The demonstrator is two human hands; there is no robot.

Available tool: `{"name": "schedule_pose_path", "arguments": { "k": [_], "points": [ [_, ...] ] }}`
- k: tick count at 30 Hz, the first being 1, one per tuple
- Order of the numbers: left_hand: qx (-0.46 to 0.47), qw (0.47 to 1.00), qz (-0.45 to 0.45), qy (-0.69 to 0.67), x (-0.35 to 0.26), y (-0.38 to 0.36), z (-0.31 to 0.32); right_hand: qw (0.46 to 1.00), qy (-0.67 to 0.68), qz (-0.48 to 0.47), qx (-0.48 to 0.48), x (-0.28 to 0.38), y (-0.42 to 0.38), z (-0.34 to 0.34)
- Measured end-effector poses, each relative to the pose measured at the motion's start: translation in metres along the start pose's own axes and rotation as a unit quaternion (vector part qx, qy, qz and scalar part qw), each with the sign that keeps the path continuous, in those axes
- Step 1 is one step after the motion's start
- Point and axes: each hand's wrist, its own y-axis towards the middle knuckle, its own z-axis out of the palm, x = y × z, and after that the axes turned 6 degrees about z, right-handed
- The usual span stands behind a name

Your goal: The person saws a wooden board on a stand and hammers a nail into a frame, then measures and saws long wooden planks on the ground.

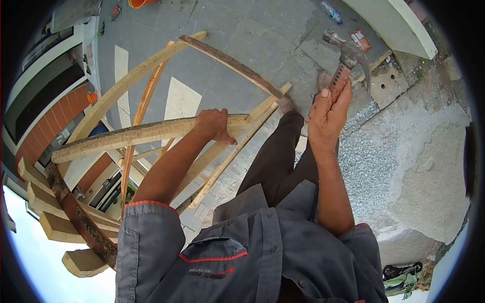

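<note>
My right hand (327, 118) is wrapped round the grip of a claw hammer (347, 54), its metal head raised at the upper right over the paving. My left hand (214, 125) is closed over the top edge of a wooden beam (126, 135), near the beam's right end. This beam belongs to a frame of rough timber. A darker plank (230, 66) spans the frame's far side, and a curved-looking pale beam (129, 76) runs along its left. A thin slanting strip (144, 108) passes behind the held beam.
Grey gravel (368, 164) and a pale slab (429, 187) lie to my right. A plastic bottle (331, 12) and a red packet (360, 40) rest on the paving beyond the hammer. Several timber ends (63, 227) jut out at lower left. An orange container (140, 3) stands far off.
</note>
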Motion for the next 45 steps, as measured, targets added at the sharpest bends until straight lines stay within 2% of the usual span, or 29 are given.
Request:
{"name": "schedule_pose_path", "arguments": {
  "k": [3, 4, 5, 6, 8, 9, 10, 11, 15, 16, 17, 18, 21, 23, 24, 25, 27, 28, 29, 30, 32, 33, 34, 37, 39, 40, 41, 43, 45],
  "points": [
    [-0.004, 1.0, -0.001, 0.008, 0.001, -0.001, 0.001, 0.985, -0.092, -0.085, -0.117, -0.049, -0.037, 0.031],
    [-0.004, 1.0, 0.004, 0.01, -0.003, -0.003, 0.006, 0.976, -0.153, 0.073, 0.134, -0.07, -0.057, 0.042],
    [-0.006, 1.0, 0.004, 0.009, -0.004, -0.002, 0.008, 0.88, -0.2, 0.219, 0.371, -0.082, -0.065, 0.047],
    [-0.008, 1.0, 0.001, 0.011, -0.001, -0.002, -0.001, 0.883, -0.199, 0.216, 0.365, -0.076, -0.058, 0.042],
    [-0.021, 1.0, -0.004, 0.005, 0.005, 0.003, -0.008, 0.976, -0.087, -0.016, 0.198, -0.075, -0.044, 0.028],
    [-0.007, 1.0, 0.004, -0.001, 0.001, -0.002, 0.001, 0.986, -0.053, 0.04, 0.155, -0.04, -0.026, 0.014],
    [-0.003, 1.0, -0.003, -0.012, 0.0, 0.0, 0.003, 0.996, -0.05, -0.044, 0.061, -0.004, -0.008, 0.003],
    [-0.009, 1.0, -0.003, -0.01, -0.001, 0.003, -0.001, 1.0, -0.02, -0.009, 0.014, 0.018, 0.005, -0.009],
    [-0.004, 1.0, -0.004, -0.01, 0.003, -0.004, -0.001, 0.971, 0.192, -0.022, -0.14, -0.04, -0.031, 0.029],
    [-0.001, 1.0, 0.001, -0.011, 0.0, -0.003, 0.0, 0.994, -0.017, 0.031, 0.106, -0.079, -0.057, 0.039],
    [-0.004, 1.0, 0.004, -0.009, -0.003, -0.003, 0.001, 0.91, -0.225, 0.082, 0.338, -0.107, -0.076, 0.045],
    [0.0, 1.0, 0.004, -0.011, -0.005, -0.006, 0.006, 0.91, -0.225, 0.083, 0.338, -0.103, -0.076, 0.04],
    [-0.01, 1.0, -0.003, -0.015, 0.003, -0.001, -0.003, 0.988, -0.075, -0.033, 0.13, -0.08, -0.04, 0.028],
    [-0.008, 1.0, 0.005, -0.02, -0.002, -0.002, 0.003, 0.999, -0.025, 0.003, 0.023, 0.021, -0.008, -0.008],
    [-0.006, 1.0, 0.002, -0.024, -0.001, -0.001, 0.001, 0.993, 0.096, 0.043, -0.046, 0.027, -0.001, -0.009],
    [-0.003, 1.0, -0.003, -0.03, 0.001, -0.003, 0.001, 0.994, 0.096, 0.039, -0.042, 0.019, -0.005, -0.001],
    [-0.01, 1.0, 0.0, -0.03, 0.006, -0.002, 0.004, 0.954, 0.244, -0.019, -0.172, -0.026, -0.028, 0.028],
    [-0.011, 1.0, 0.01, -0.028, 0.004, 0.0, 0.005, 0.998, 0.058, -0.014, -0.007, -0.069, -0.057, 0.044],
    [-0.012, 0.999, 0.016, -0.027, -0.001, -0.001, 0.008, 0.979, -0.134, -0.002, 0.155, -0.099, -0.083, 0.05],
    [-0.021, 0.999, 0.012, -0.032, -0.004, -0.004, 0.009, 0.979, -0.137, -0.003, 0.153, -0.094, -0.082, 0.043],
    [-0.042, 0.999, -0.004, -0.032, 0.01, 0.001, -0.005, 0.947, -0.113, 0.11, 0.281, -0.083, -0.061, 0.041],
    [-0.034, 0.999, -0.01, -0.037, 0.009, 0.001, -0.003, 0.951, -0.113, 0.149, 0.246, -0.061, -0.046, 0.03],
    [-0.018, 0.999, -0.009, -0.042, 0.003, -0.002, 0.006, 0.991, -0.064, 0.028, 0.117, -0.043, -0.034, 0.026],
    [-0.02, 0.999, -0.005, -0.045, 0.002, -0.004, 0.003, 0.999, -0.002, 0.042, 0.005, -0.025, -0.004, 0.009],
    [-0.016, 0.998, -0.016, -0.052, 0.008, -0.005, 0.003, 0.97, 0.183, 0.115, -0.113, -0.066, -0.021, 0.028],
    [-0.01, 0.998, -0.013, -0.058, 0.003, -0.002, 0.004, 0.983, -0.113, -0.088, 0.111, -0.117, -0.074, 0.047],
    [-0.01, 0.998, -0.009, -0.059, -0.002, -0.001, 0.01, 0.881, -0.233, 0.155, 0.382, -0.145, -0.079, 0.055],
    [-0.048, 0.997, -0.001, -0.053, 0.005, 0.0, 0.011, 0.916, -0.165, 0.212, 0.298, -0.101, -0.061, 0.037],
    [-0.033, 0.998, 0.0, -0.056, 0.002, -0.007, 0.013, 0.974, -0.118, 0.101, 0.166, -0.092, -0.038, 0.025]
  ]
}}
